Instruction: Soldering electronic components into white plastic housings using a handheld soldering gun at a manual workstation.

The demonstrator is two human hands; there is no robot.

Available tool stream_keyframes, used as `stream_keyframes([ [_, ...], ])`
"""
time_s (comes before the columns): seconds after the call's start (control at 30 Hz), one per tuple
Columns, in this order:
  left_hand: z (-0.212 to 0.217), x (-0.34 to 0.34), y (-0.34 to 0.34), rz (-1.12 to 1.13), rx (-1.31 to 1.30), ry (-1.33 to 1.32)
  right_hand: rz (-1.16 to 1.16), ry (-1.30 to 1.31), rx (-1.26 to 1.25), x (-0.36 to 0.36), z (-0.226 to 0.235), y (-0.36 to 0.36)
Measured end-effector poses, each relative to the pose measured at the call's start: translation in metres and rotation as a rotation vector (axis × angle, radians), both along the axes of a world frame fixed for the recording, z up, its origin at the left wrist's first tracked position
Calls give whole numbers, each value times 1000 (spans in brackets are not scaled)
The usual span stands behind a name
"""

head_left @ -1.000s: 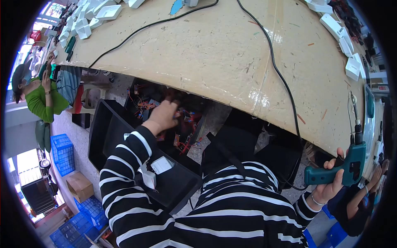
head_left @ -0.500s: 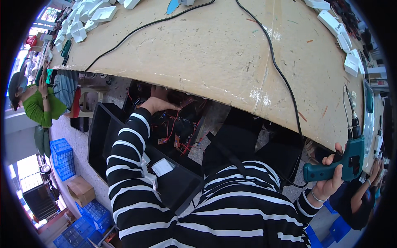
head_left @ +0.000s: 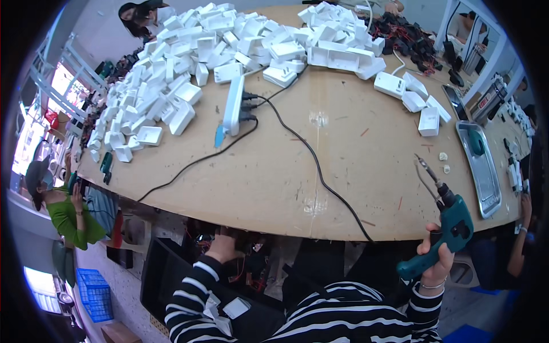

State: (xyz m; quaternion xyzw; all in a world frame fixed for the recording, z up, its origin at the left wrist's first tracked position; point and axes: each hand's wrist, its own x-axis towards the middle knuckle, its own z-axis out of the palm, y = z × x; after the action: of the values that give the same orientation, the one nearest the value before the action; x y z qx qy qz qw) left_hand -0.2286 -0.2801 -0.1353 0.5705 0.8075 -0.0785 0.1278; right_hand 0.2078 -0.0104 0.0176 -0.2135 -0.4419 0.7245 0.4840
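My right hand (head_left: 437,260) is closed around the handle of a green soldering gun (head_left: 452,234). Its metal tip and thin curved feed tube point up and left over the tabletop. Down at the table's front edge, my left hand (head_left: 223,247) reaches into a black bin of dark parts with red wires (head_left: 254,274). The table edge and shadow hide its fingers, so its grip does not show. Near my left forearm, white plastic pieces (head_left: 236,307) lie in a black bin (head_left: 157,268).
White plastic casings (head_left: 189,94) are heaped across the table (head_left: 274,171). A white power strip (head_left: 233,106) feeds black cables (head_left: 320,171) toward me. A metal tray (head_left: 480,171) lies at the right. People sit around; blue crates (head_left: 94,294) stand on the floor at left.
The view has tilted up, bringing the casings, power strip and tray into sight. My right hand still grips the soldering gun; my left hand remains low at the bin under the table edge.
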Motion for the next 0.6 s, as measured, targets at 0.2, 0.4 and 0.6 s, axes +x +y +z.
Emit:
stream_keyframes([
  [0.2, 205, 34, 62, 48, -303, -847, 115, 220, -72, 10, -20, 57],
  [0.4, 274, -79, 188, 320, 660, -666, 194, 315, -133, 27, -46, 89],
  [0.6, 241, -221, 355, 928, 533, -425, -51, 232, -168, 21, -44, 77],
])
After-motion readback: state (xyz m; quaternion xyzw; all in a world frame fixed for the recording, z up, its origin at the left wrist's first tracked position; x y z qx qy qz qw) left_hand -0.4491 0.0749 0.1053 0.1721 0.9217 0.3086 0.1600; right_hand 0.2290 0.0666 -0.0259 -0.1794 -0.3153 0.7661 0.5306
